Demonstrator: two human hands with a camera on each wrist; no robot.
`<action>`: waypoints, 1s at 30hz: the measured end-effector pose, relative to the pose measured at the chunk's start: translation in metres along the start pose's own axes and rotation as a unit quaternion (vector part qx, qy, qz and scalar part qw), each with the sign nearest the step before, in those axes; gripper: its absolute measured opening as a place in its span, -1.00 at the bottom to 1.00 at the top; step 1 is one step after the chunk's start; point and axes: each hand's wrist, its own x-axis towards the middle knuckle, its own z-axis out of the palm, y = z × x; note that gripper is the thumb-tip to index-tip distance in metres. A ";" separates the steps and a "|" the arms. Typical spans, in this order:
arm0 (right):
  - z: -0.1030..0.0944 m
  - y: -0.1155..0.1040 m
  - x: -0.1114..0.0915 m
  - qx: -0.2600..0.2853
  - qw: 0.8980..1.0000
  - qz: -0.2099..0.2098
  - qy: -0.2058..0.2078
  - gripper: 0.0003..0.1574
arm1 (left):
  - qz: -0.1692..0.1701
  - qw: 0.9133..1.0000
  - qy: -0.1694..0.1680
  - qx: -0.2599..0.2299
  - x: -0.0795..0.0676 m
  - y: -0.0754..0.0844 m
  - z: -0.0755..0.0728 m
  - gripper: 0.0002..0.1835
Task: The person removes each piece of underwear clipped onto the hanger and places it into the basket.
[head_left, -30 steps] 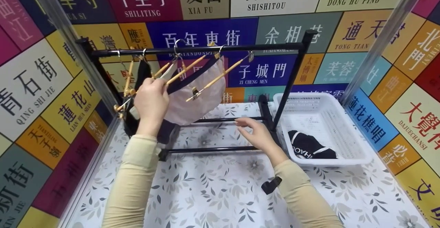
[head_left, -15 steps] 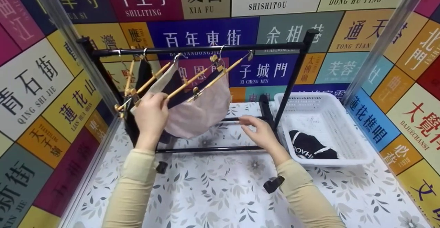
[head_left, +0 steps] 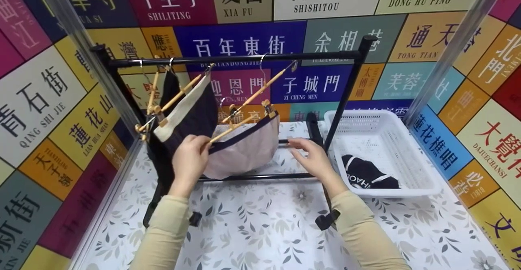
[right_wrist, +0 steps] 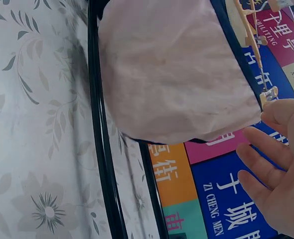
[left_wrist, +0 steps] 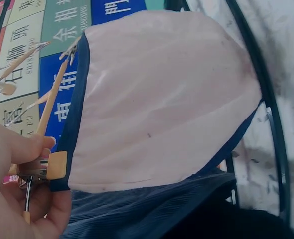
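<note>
Head view: left grip [head_left: 190, 162] has lowered hanger [head_left: 233, 126] and pink garment [head_left: 246, 155].

The garment [left_wrist: 157, 99] is smooth cloth, the hanger [left_wrist: 52, 99] wooden.

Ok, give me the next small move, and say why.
Probably bring the right hand up to the far clip and steady it: the left hand grips the near end of the wooden hanger, the pink garment hangs clipped to it below the black rail, and the right hand sits close to that free end, holding nothing.
</note>
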 end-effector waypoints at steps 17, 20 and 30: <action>-0.009 0.007 0.001 0.009 0.999 0.035 0.025 -0.49 | 0.023 0.997 -0.066 -0.039 -0.025 -0.001 0.021 -0.91; -0.011 0.009 0.001 0.015 0.999 0.049 0.016 -0.44 | 0.041 0.995 -0.079 -0.042 -0.028 0.000 0.022 -0.91; -0.016 0.012 -0.001 0.057 0.995 0.081 -0.018 -0.35 | 0.096 0.987 -0.112 -0.068 -0.033 0.001 0.025 -0.91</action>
